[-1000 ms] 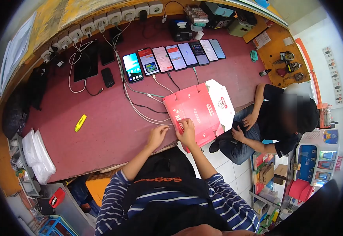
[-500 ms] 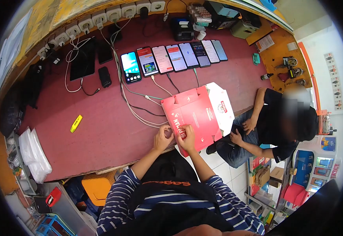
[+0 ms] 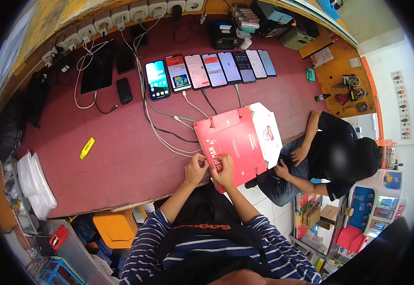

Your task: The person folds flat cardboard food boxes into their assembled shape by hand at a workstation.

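Note:
A red cardboard box, lying flat and partly unfolded, rests over the table's front edge. Its white flap with a round print spreads to the right. At the box's near left edge, my left hand is closed in a pinch on the rim. My right hand grips the same near edge just beside it, thumb and fingers around the cardboard. White charging cables run to the left of the box and partly pass behind it.
Several lit phones stand in a row beyond the box. A yellow highlighter lies on the red table at left, near white plastic bags. A seated person is close on the right. Power sockets line the back.
The view has shifted slightly. My hands stay at the box's near edge with only small finger movement. The seated person's head has leaned a little lower.

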Demonstrator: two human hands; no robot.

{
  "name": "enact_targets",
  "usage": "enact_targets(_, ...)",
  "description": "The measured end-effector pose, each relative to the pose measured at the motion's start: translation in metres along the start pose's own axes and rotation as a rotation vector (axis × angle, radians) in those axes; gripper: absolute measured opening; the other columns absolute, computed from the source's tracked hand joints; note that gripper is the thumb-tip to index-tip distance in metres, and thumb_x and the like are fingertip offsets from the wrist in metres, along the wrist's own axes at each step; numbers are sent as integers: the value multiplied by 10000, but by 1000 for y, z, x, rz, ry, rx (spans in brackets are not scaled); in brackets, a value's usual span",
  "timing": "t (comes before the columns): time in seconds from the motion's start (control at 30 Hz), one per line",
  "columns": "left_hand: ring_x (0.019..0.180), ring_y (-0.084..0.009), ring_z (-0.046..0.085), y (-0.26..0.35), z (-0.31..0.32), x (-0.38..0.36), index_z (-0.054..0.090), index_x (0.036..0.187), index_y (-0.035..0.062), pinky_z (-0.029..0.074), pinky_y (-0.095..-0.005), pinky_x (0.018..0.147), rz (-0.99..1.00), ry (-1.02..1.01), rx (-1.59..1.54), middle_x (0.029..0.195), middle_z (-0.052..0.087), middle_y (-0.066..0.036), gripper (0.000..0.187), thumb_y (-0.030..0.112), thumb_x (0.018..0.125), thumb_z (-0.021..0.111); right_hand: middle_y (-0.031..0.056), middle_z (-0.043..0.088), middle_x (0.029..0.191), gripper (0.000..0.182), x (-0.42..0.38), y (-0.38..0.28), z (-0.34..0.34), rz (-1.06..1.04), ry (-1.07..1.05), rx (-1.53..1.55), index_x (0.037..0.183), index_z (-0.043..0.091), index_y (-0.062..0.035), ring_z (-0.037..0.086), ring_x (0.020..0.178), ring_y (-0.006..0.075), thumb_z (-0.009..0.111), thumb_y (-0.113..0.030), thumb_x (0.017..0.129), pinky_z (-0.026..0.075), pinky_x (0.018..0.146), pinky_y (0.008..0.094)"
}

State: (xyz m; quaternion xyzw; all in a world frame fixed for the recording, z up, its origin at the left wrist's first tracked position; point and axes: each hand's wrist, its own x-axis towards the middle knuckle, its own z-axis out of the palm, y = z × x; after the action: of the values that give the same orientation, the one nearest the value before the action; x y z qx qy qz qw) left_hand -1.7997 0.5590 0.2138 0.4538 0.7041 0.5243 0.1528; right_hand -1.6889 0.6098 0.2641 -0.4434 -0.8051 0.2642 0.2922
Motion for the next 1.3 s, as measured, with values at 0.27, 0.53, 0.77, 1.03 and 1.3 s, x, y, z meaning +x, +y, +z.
enact_targets(0.27,511,-155,573,0,-1,4,357,995,34,465,-281,447,-188,-20,-137,740,595,-53,418,38,692,645,146,492,831,260,-1,3,2,9,7,-7,849,518,-26,500,804,309,627,-110,628,407,702,375)
enact_targets(0.53,542,-175,598,-3,-5,-4,362,987,27,489,-282,468,-32,-45,-184,745,607,-62,369,62,741,636,138,489,810,247,-1,4,2,-2,15,-5,841,519,-22,503,776,301,626,-94,630,409,680,371)
enact_targets(0.77,546,-229,601,-2,-11,0,391,943,41,465,-333,435,69,-214,80,684,589,-65,306,76,740,617,135,486,818,234,-2,2,3,17,4,-38,837,516,-26,500,789,305,623,-96,640,407,684,372)
enact_targets(1.03,575,-296,592,8,1,2,336,967,39,457,-406,485,-316,-7,-18,679,573,-98,332,55,733,572,140,490,817,240,-3,6,4,12,10,-32,825,509,-25,504,789,309,617,-80,618,412,681,373)
enact_targets(1.3,535,-314,573,4,-15,-13,376,943,71,447,-416,451,-33,-301,187,623,549,-114,285,70,727,562,130,473,764,223,2,0,1,12,40,17,800,506,-20,491,742,283,609,-43,603,407,655,349)
